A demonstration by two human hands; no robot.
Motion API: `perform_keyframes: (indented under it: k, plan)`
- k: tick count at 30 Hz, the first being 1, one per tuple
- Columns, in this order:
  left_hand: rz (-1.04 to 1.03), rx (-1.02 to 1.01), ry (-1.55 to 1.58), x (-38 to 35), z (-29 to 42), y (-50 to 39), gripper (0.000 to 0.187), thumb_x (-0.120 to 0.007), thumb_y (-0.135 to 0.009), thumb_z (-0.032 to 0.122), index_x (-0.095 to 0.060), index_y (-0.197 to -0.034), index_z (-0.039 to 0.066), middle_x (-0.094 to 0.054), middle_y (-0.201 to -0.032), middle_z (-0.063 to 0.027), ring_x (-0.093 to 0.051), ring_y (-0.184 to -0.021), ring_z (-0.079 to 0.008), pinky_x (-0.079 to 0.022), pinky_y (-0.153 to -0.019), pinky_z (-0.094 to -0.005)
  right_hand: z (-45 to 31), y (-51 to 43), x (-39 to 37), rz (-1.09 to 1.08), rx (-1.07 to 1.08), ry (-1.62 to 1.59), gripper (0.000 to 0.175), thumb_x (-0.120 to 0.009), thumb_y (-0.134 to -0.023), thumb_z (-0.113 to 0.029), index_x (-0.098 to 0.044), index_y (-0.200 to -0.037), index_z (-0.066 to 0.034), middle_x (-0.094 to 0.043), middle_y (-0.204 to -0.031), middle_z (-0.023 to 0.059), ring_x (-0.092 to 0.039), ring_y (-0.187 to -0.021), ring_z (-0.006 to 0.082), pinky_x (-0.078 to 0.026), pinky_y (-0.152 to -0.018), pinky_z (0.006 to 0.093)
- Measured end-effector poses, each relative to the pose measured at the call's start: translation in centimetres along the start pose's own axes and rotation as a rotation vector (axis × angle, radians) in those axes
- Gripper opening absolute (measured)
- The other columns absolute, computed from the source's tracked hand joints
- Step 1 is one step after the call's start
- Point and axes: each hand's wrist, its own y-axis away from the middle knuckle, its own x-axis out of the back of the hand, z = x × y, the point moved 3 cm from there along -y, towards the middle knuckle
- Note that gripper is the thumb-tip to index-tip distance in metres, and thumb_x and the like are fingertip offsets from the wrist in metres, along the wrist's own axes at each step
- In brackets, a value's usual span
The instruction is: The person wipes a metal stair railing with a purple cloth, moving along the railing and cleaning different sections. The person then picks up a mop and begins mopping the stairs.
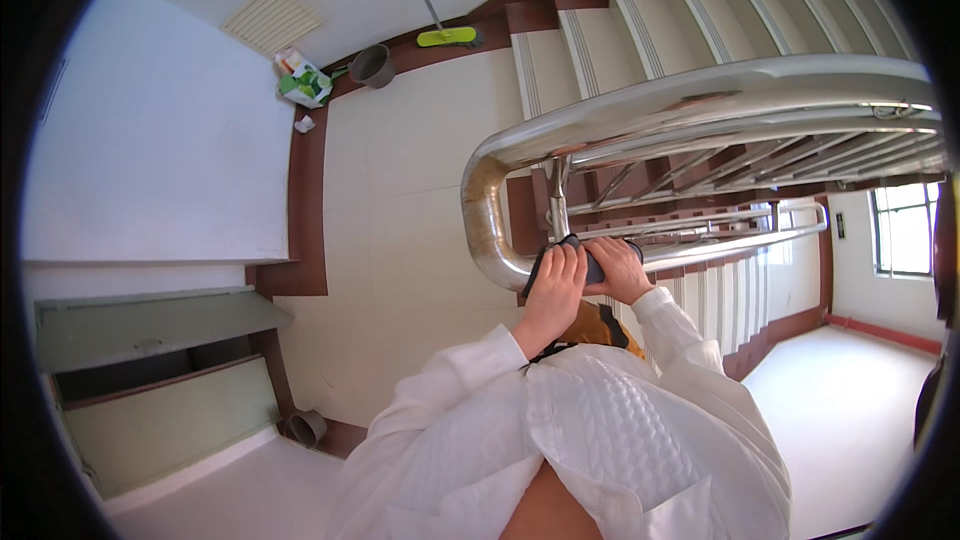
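Note:
Both hands rest side by side on a dark cloth or pad (595, 268) wrapped over the lower rail of a stainless steel stair handrail (487, 202), just right of its rounded end. My left hand (556, 292) lies over the pad's left part, fingers together and bent over it. My right hand (616, 268) grips the right part, its fingers curled across the top. The far side of the pad and the fingertips' undersides are hidden. Below the hands, something orange-brown and black (596, 326) shows in front of the white top.
Stairs (645, 30) rise at the upper right; another flight (724, 307) lies beyond the rail. A green broom (448, 36), a grey bucket (373, 66) and a green-white bag (305, 84) stand along the wall. At the lower left are another bucket (307, 428) and a partly open cabinet door (161, 326).

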Motion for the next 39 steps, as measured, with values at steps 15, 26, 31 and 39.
perform_keyframes:
  k: [15,26,31,39]
  plan:
    - [0.057,-0.227,0.209,2.9,-11.1,4.5,0.058,-0.061,-0.093,0.038,-0.055,-0.137,0.002,-0.055,-0.141,-0.0113,-0.047,-0.136,-0.0275,-0.025,-0.119,-0.0496,-11.1,-4.2,-3.4,0.112,-0.052,0.087,0.075,-0.082,-0.068,-0.026,-0.05,-0.13,0.0021,-0.056,-0.131,0.0152,-0.052,-0.123,0.0311,-0.037,-0.11,0.0428]
    - [0.108,-0.731,0.414,2.1,-20.3,-1.3,0.058,-0.056,-0.093,0.044,-0.056,-0.134,0.002,-0.054,-0.144,-0.0129,-0.041,-0.143,-0.0302,-0.027,-0.119,-0.0515,-15.8,-8.6,-4.3,0.366,-0.364,-0.035,0.058,-0.081,-0.075,-0.033,-0.053,-0.111,0.0023,-0.062,-0.099,0.0154,-0.061,-0.099,0.0341,-0.046,-0.087,0.0439]
    - [0.188,-0.944,0.348,1.0,-22.7,-5.3,0.05,-0.043,-0.101,0.039,-0.06,-0.133,0.003,-0.056,-0.142,-0.0128,-0.046,-0.141,-0.028,-0.021,-0.122,-0.0485,-17.2,-11.0,-5.2,0.509,-0.533,0.031,0.06,-0.078,-0.08,-0.034,-0.053,-0.118,0.0049,-0.064,-0.103,0.0173,-0.063,-0.098,0.0332,-0.049,-0.084,0.043]
    - [0.28,-1.095,0.399,0.6,-24.7,-8.6,0.047,-0.041,-0.101,0.031,-0.062,-0.129,0.0,-0.058,-0.141,-0.0124,-0.047,-0.141,-0.0262,-0.019,-0.123,-0.0472,-18.2,-14.8,-5.6,0.563,-0.686,0.17,0.061,-0.074,-0.084,-0.034,-0.05,-0.123,0.0056,-0.061,-0.11,0.0171,-0.064,-0.104,0.033,-0.053,-0.084,0.0404]
